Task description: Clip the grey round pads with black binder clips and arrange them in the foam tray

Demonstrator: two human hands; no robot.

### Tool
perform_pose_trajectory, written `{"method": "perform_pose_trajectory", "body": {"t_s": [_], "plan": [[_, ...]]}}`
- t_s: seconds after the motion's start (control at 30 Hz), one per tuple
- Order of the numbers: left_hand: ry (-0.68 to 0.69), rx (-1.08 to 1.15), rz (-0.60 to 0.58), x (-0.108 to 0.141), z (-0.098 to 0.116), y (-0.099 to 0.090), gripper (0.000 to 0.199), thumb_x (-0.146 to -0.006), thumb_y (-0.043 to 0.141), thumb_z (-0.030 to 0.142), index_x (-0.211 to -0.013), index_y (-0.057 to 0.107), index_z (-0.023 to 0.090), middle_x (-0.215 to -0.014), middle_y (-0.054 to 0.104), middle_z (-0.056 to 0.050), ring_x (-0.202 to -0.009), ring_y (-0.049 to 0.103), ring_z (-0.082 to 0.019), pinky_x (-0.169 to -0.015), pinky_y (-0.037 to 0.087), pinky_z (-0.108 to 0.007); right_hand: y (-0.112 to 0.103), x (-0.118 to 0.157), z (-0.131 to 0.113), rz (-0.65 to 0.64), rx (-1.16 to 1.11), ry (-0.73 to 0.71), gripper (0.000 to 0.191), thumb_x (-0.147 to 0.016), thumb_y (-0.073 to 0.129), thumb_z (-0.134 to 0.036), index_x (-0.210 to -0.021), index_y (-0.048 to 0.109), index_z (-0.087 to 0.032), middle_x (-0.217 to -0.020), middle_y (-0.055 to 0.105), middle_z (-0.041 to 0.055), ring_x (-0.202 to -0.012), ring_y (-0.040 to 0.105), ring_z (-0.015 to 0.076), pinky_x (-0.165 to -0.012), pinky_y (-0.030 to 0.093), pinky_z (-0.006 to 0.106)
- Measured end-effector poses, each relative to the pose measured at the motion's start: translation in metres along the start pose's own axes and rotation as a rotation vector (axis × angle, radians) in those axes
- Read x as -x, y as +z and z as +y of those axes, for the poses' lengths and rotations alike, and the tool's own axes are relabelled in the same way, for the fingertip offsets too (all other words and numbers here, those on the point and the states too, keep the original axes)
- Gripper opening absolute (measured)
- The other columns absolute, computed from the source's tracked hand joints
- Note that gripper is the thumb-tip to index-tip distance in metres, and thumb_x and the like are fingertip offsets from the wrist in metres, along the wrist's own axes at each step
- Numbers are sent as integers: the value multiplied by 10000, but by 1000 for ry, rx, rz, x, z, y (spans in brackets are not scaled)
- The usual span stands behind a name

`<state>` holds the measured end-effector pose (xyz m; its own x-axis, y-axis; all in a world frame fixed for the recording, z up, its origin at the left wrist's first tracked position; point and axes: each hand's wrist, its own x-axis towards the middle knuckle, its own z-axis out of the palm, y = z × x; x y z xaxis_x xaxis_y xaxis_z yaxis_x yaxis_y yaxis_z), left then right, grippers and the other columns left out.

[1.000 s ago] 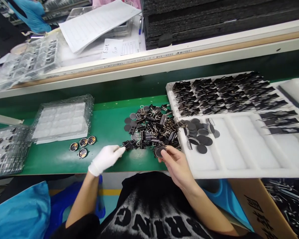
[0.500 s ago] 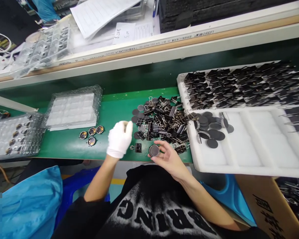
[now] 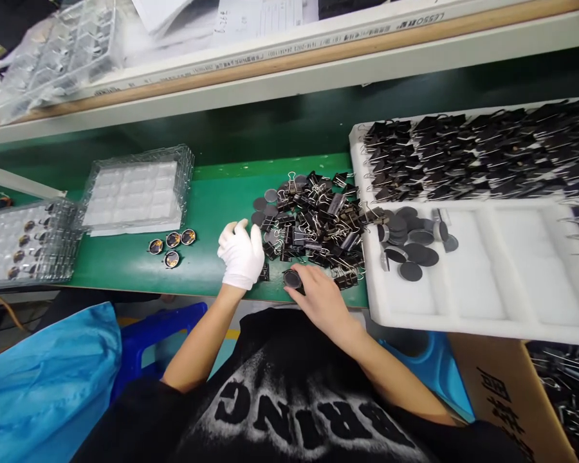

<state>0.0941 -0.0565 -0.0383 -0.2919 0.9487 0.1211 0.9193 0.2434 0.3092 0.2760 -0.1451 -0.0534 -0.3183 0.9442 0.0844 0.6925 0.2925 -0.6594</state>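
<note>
- Round piece [image 3: 292, 278]: clamped in the grip of your right hand [image 3: 322, 299], at the near edge of your green bench [image 3: 217, 193].
- White foam tray [image 3: 487, 276]: at your right, bearing rows of black clips [image 3: 463, 154] behind and loose dark discs [image 3: 422, 255] toward its left.
- Pile of binder clips [image 3: 313, 222]: mid-bench, beside the tray, with further discs [image 3: 260, 204] along its left side.
- Left hand [image 3: 242, 255]: white-gloved, partly curled; cannot tell whether it grips anything.
- Single binder clip [image 3: 264, 272]: partly hidden, between your left hand and the round piece.

Clip [image 3: 265, 272] partly behind left hand [image 3: 242, 256]
</note>
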Motion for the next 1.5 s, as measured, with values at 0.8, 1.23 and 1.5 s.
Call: {"method": "perform_pose_trajectory", "body": {"t_s": [0.8, 1.23, 1.5], "plan": [[81, -44, -14, 0, -15, 7, 508, -1050, 317, 399, -1428, 538, 142, -1421, 578, -161, -1357, 490, -284, -1174, 332, -443, 1, -11, 3, 23, 19, -147, 281, -967, 571, -222, -1234, 654, -194, -1217, 690, 112, -1080, 665, 260, -858, 564, 370], [76, 2, 5, 4, -16, 9, 508, -1051, 318, 445, -1422, 535, 174, -1396, 581, -158, -1349, 490, -285, -1148, 341, -448, 8, -23, 5, 24, 80, -254, 324, -1019, 552, -281, -1313, 641, -176, -1286, 707, 94, -1095, 691, 242, -816, 585, 348], [74, 13, 13, 5, -15, 10, 505, -1056, 320, 462, -1407, 541, 174, -1388, 579, -156, -1344, 484, -290, -1135, 343, -451, 8, -26, 4, 39, 66, -267, 314, -1006, 575, -264, -1289, 660, -159, -1262, 712, 97, -1077, 694, 228, -780, 566, 317]]}}
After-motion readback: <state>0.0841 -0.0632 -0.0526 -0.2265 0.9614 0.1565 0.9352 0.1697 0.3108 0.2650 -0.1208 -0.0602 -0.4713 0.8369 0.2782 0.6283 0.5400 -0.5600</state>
